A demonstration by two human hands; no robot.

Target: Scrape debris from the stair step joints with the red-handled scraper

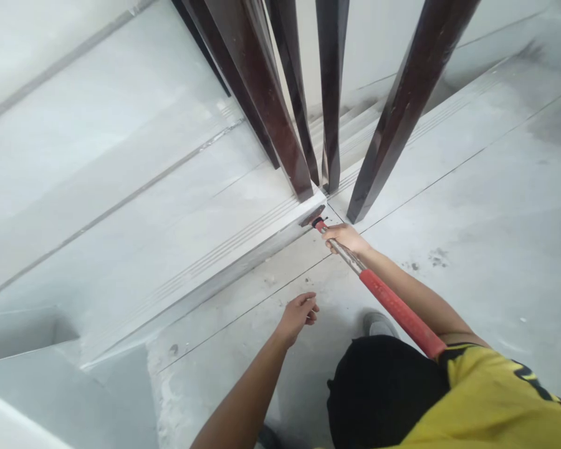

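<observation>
Head view, and from my end of the link I see the right hand (345, 237) closed around the metal shaft of a long-handled scraper (379, 290), fingers wrapped just behind its head. The blade (311, 216) lies just ahead of the grip, seemingly against the front face of the step (243, 212), near its corner; the red-covered part of the handle runs back from the grip beside the forearm (411, 290) toward the yellow shirt (486, 399). Lower and to the left of the grip, the left hand (298, 317) hangs half-curled and holds nothing (so one hand alone has the tool). I judge the work to be under way, since the blade is at the surface, but how much is done I cannot tell: the step face stretching left of the grip looks pale, and nothing divides a treated stretch from an untreated one. What looks left to me is close by: small specks (307, 280) on the floor (467, 237) between the hands, and grey smudges (438, 257) to the right of the grip, past the forearm. Beyond the grip stand dark posts (271, 106); whether the spots around their feet are finished, I cannot say.
</observation>
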